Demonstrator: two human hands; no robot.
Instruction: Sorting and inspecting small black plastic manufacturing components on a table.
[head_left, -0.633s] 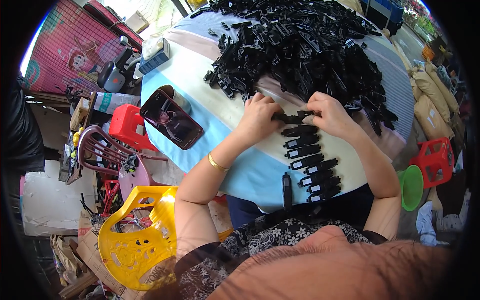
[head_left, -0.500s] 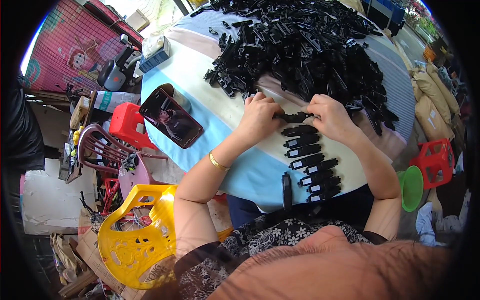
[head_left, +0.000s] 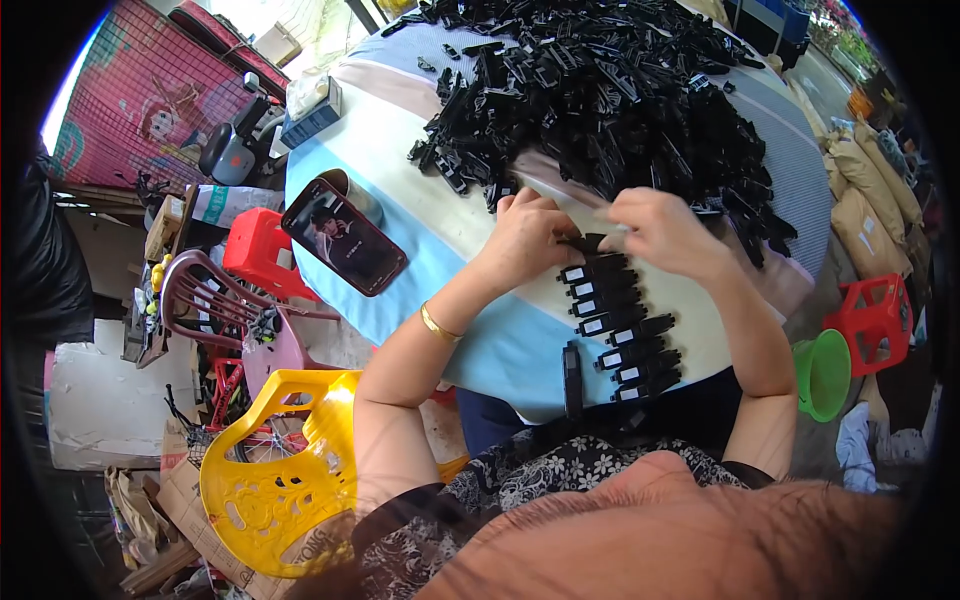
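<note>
My left hand (head_left: 522, 240) is closed, pinching the end of a narrow black plastic part (head_left: 582, 242) at the top of a row. Just right of that part, my right hand (head_left: 660, 234) hovers with curled fingers; its fingertips are slightly blurred, and what they hold, if anything, I cannot make out. Below my hands runs a column of similar black plastic parts (head_left: 608, 300), laid side by side, several with small white patches. One more long black part (head_left: 572, 380) lies apart near the table's front edge. Beyond my hands spreads a big heap of black parts (head_left: 600, 110).
A phone (head_left: 343, 238) leans on a can (head_left: 357, 192) on the striped tablecloth (head_left: 450, 335). A tissue box (head_left: 312, 108) sits at the far left edge. Around the table are a yellow chair (head_left: 262, 490), red stools (head_left: 868, 322) and a green bucket (head_left: 824, 372).
My right hand has lifted off the black part and shifted slightly up. The left hand keeps hold, and the part has come down closer to the row. The phone's picture has changed.
</note>
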